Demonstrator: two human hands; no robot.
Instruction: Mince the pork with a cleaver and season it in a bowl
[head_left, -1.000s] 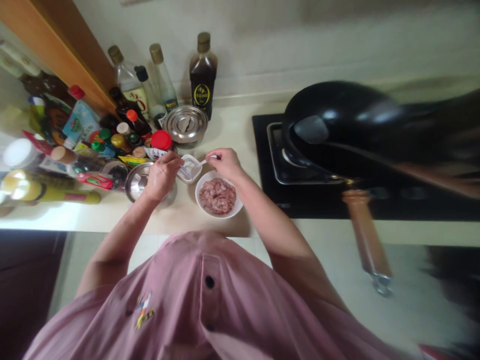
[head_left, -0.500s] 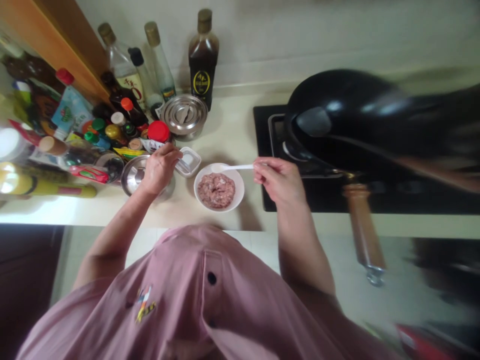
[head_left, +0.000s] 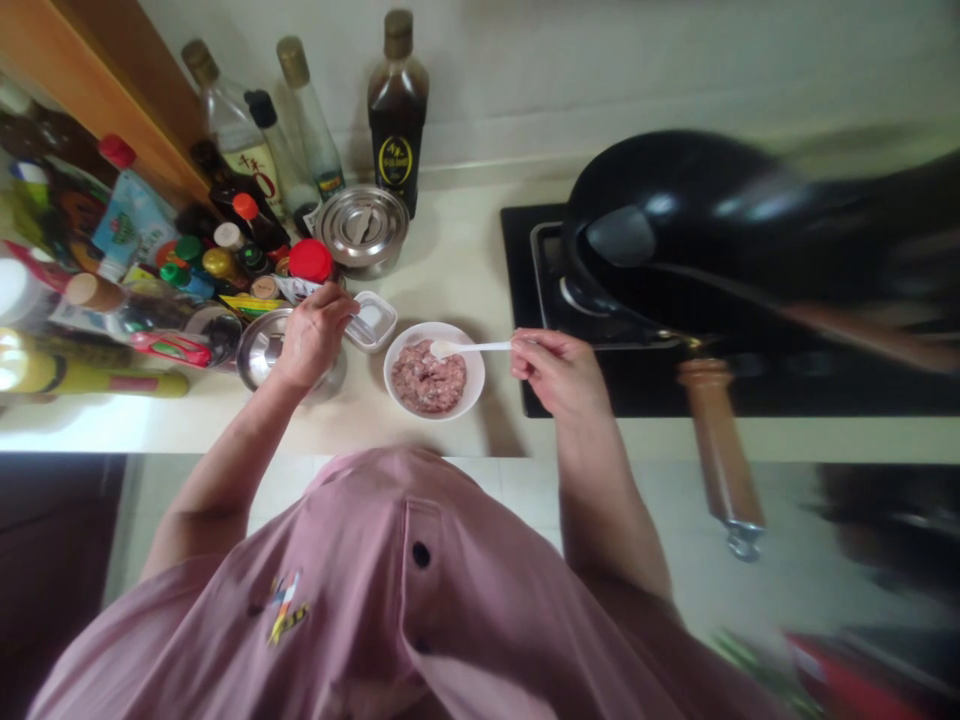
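My right hand [head_left: 559,370] is closed around the handle end of a white spoon [head_left: 480,347]. The spoon's tip is over the far part of a white bowl [head_left: 480,385] of pinkish minced meat [head_left: 431,378]; whether it touches the meat I cannot tell. With pinched fingers my left hand [head_left: 316,335] holds the raised clear lid [head_left: 361,330] of a small white container [head_left: 385,318], just left of the bowl. Under that hand, partly covered, is a steel pot with a shiny lid [head_left: 259,345].
A second lidded steel pot [head_left: 364,228] stands behind, beside a dark sauce bottle [head_left: 399,130]. Several bottles and jars crowd the left, including a red-capped jar [head_left: 311,262]. On the right, a black wok [head_left: 675,200] sits on the stove, its wooden handle [head_left: 716,440] sticking out past the counter edge.
The spoon's tip has shifted a little nearer and to the right, from the bowl's far rim to over the meat. My left hand keeps its hold on the lid. The whole view shifts slightly.
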